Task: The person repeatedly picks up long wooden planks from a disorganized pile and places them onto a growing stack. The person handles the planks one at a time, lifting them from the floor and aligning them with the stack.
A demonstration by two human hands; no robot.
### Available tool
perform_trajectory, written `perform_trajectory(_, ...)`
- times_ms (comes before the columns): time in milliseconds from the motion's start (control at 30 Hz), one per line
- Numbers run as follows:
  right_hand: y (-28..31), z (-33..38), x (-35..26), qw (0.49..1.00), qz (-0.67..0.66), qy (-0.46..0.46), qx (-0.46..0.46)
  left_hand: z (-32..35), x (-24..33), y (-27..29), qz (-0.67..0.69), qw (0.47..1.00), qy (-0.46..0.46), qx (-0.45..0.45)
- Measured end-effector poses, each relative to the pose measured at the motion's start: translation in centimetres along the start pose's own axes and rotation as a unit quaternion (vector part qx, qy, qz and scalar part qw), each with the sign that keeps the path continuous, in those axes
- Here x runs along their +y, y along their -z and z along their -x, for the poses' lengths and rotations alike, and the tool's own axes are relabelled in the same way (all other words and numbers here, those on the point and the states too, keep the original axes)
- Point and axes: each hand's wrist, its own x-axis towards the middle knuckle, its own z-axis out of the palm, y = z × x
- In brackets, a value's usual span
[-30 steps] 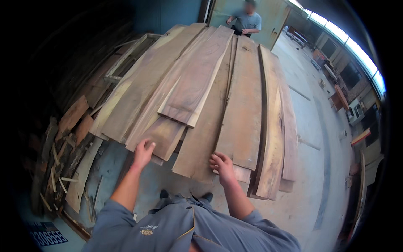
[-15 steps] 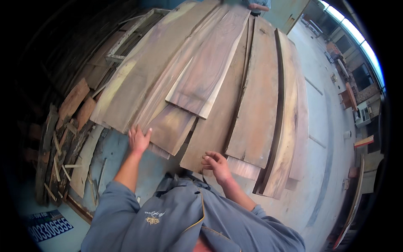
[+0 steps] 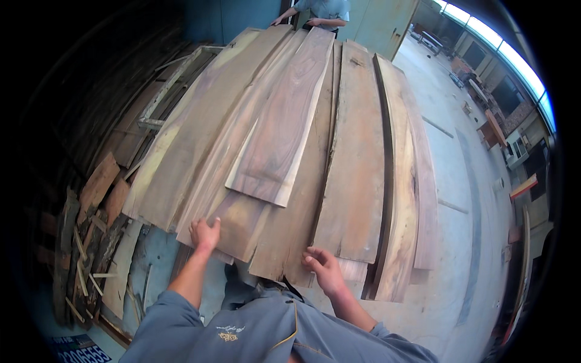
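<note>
While the topmost board lies on other planks in the head view, the left hand, thumb spread from its fingers, is at their near ends. The right hand bends its fingers over a brown plank; whether they pinch it, I cannot tell. At right, a small pale cylinder stands on the floor, its inside too small to see.

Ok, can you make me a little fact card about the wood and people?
Left hand: at yellow-brown plank, near end; grip unclear
Right hand: at brown plank, near end; fingers curled
Top plank: purplish-brown, pale-edged, lying over others
Co-worker: at the far end, one arm stretched out
Far left: scrap wood
</note>
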Motion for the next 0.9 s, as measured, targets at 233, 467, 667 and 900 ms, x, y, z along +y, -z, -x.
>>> perform_trajectory(233,-0.4,1.8,1.1,0.999,-0.042,-0.001,0.03,4.0,3.0,0.5,0.002,0.997,0.004,-0.077)
perform_trajectory(467,-3.2,-0.1,0.7,0.999,-0.005,0.01,0.031,9.4,6.4,-0.5,0.045,0.965,-0.082,-0.244)
perform_trajectory(667,-7.3,-3.0,-0.8,0.998,0.016,0.058,0.003,5.7,1.0,-3.3,0.175,0.947,-0.179,-0.203)
perform_trajectory(900,-15.1,-4.6,1.2,0.995,-0.01,-0.054,-0.079,-10.5,-20.2,3.2,0.292,0.934,0.142,0.147)
